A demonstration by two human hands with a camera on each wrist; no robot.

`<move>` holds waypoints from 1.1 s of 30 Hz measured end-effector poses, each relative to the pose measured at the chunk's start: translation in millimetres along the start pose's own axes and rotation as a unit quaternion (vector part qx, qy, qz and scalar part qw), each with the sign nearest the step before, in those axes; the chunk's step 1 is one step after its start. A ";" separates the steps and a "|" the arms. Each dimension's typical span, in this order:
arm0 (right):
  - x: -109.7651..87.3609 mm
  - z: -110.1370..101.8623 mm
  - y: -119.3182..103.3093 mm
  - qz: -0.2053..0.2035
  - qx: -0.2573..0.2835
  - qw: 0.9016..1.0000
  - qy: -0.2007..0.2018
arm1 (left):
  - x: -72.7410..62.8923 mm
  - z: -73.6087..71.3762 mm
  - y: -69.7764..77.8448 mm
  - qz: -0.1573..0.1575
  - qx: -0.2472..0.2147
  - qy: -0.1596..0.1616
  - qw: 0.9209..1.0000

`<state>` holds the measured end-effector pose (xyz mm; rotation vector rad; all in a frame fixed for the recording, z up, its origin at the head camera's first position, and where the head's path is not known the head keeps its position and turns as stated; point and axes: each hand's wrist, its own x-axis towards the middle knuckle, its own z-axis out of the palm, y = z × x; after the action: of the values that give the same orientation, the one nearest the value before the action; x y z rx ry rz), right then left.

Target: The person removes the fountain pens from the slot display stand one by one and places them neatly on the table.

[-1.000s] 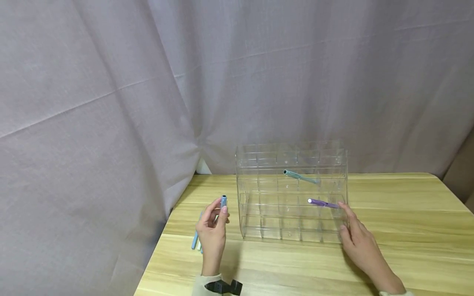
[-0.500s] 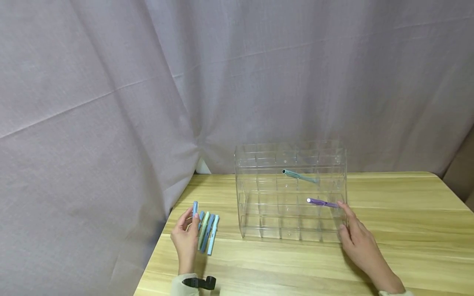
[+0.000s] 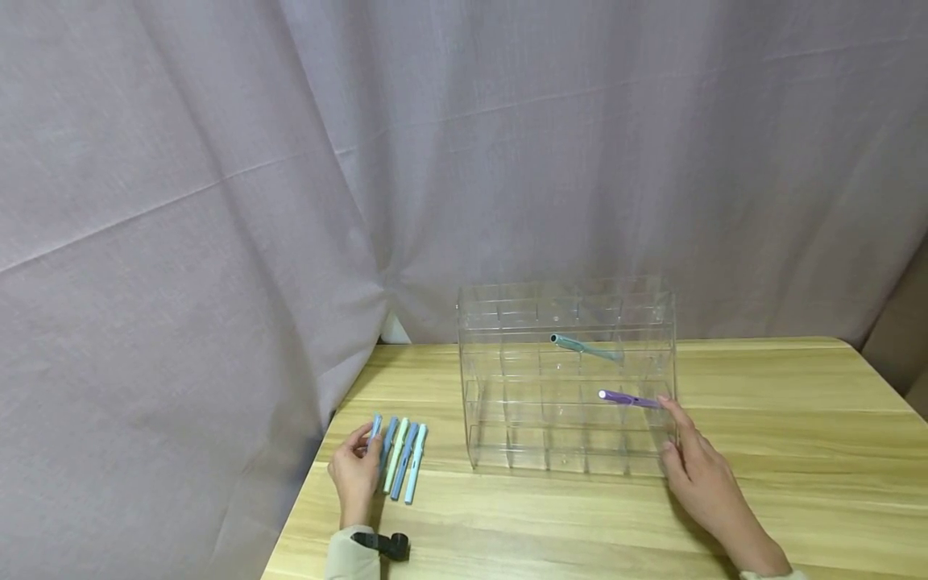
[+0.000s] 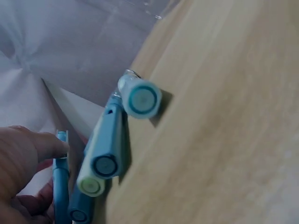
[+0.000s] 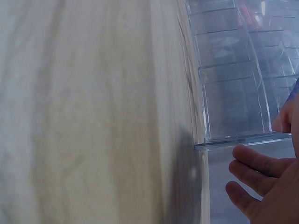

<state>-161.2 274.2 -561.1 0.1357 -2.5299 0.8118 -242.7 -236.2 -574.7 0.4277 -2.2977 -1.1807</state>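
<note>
Left of the clear plastic compartment rack (image 3: 522,435), my left grip (image 3: 355,471) pinches a slim blue pen (image 4: 60,184), long axis away from me; my right grip (image 3: 699,467), relaxed, touches the rack's edge.

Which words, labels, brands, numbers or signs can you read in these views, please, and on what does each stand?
None can be read in any view.
Row of pens: no legible lettering; any fine print would be too small or blurred.
Purple pen and teal pen: nothing legible, too small to rule out print.
Clear rack: no readable label.
Black wrist strap: no readable marking.
</note>
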 end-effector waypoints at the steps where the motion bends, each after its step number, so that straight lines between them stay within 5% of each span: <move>1: -0.1 0.0 -0.3 -0.001 -0.001 1.000 0.001 | 1.0 0.9 -1.6 -0.001 0.009 -0.005 1.000; 15: 0.6 -2.8 -0.8 0.007 0.004 1.000 -0.006 | 8.4 3.5 4.4 -0.047 0.056 -0.055 0.996; 20: 0.7 -2.5 -1.3 0.005 0.007 1.000 -0.007 | 5.4 5.2 9.1 -0.037 0.046 -0.047 0.997; 23: 0.2 -2.4 -1.3 0.006 0.015 1.000 -0.011 | -0.8 7.7 22.2 0.001 0.022 -0.026 0.999; 27: -0.6 -3.1 -1.2 0.009 0.012 1.000 -0.010 | -10.7 14.1 57.7 0.077 -0.040 -0.009 0.996; 30: -0.5 -2.4 -1.2 0.006 0.007 1.000 -0.005 | -18.1 19.2 92.4 0.146 -0.098 0.004 0.984; 33: -0.1 -0.7 -0.9 0.000 0.005 1.000 0.003 | -25.6 23.7 127.0 0.214 -0.159 0.012 0.964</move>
<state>-160.6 273.8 -560.2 0.1371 -2.5202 0.8225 -240.8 -135.6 -489.8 -0.1659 -1.9896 -1.2724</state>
